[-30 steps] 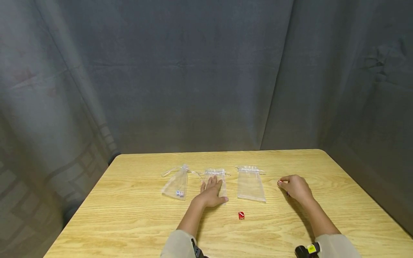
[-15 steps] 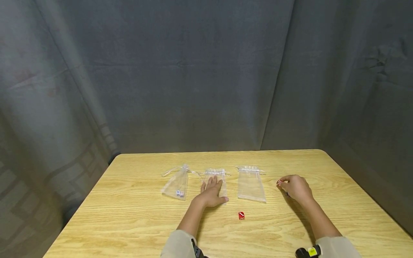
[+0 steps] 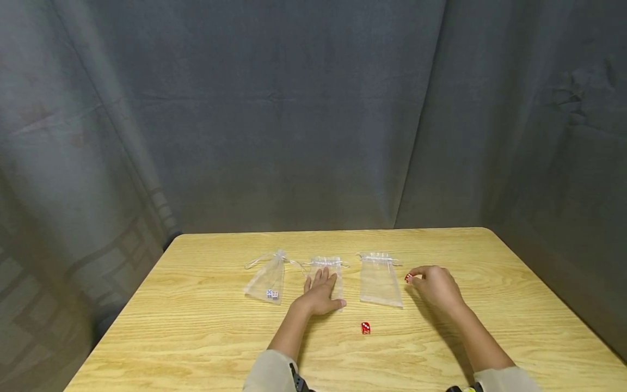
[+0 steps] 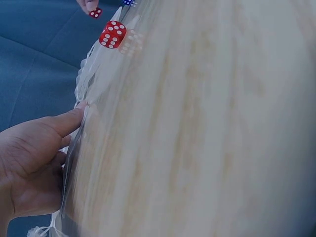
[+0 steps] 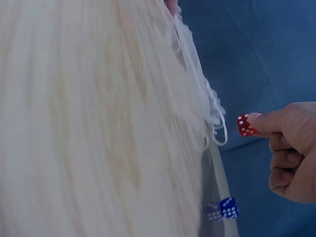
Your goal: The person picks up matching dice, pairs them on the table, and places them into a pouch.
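My right hand (image 3: 438,288) pinches a red die (image 5: 244,125) with white pips between thumb and forefinger, lifted off the table just right of the right-hand sheer drawstring bag (image 3: 381,280). Its other fingers are curled in the right wrist view. My left hand (image 3: 319,296) rests with spread fingers on the middle drawstring bag (image 3: 327,262), covering much of it. A second red die (image 3: 366,328) lies on the table in front of the bags. A blue die (image 5: 229,208) sits on the table near my right hand; the hand hides it in the head view.
The left drawstring bag (image 3: 264,279) is drawn tight at its neck, with two white dice (image 3: 272,294) inside and its cords spread out. All lies on a wood-grain table (image 3: 196,337), and a grey curtain (image 3: 294,120) hangs behind it.
My right hand has moved left toward the right-hand bag, carrying the red die. The dark die partly visible under that hand is now hidden in the head view. My left hand stays put.
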The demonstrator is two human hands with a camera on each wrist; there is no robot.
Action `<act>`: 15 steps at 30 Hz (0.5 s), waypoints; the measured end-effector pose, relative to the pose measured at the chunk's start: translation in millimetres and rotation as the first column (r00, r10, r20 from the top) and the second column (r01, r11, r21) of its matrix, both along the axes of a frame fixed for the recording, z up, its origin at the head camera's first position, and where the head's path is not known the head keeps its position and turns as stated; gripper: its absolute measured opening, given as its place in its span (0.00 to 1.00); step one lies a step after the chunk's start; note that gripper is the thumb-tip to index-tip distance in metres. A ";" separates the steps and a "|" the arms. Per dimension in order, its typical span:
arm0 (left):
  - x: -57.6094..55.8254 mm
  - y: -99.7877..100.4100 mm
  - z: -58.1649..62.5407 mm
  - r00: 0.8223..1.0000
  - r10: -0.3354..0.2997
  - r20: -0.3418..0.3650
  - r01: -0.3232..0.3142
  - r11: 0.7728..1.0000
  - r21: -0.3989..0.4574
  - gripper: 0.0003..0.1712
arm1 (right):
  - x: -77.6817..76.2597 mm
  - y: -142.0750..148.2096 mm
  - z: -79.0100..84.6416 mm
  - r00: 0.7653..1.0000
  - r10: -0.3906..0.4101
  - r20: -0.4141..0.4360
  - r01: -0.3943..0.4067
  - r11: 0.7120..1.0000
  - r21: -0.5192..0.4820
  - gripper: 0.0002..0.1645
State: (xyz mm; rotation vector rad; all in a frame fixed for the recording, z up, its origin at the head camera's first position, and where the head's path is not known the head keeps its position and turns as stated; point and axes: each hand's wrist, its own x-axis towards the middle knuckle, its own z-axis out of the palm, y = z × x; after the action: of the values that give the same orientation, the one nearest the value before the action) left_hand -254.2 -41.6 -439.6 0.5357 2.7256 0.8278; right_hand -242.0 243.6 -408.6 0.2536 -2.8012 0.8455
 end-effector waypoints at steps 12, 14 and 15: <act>0.4 -0.3 0.0 1.000 -0.001 0.006 0.001 1.000 -0.002 0.43 | 6.1 -25.2 3.3 0.998 0.051 -0.032 -0.050 0.999 0.017 0.06; 0.1 -0.4 -0.3 1.000 -0.001 0.004 0.001 1.000 -0.003 0.43 | 7.6 -29.9 3.9 0.997 0.066 -0.028 -0.065 0.997 0.031 0.06; 0.0 -0.4 -0.5 1.000 -0.002 0.004 0.002 1.000 -0.002 0.43 | 8.4 -32.1 4.2 0.997 0.073 -0.027 -0.072 0.997 0.037 0.06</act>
State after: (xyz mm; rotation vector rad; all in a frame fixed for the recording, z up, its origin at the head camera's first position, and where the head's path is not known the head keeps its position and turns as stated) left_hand -254.2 -42.0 -440.1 0.5350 2.7215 0.8244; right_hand -233.6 211.6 -404.4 0.3727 -2.7975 0.8015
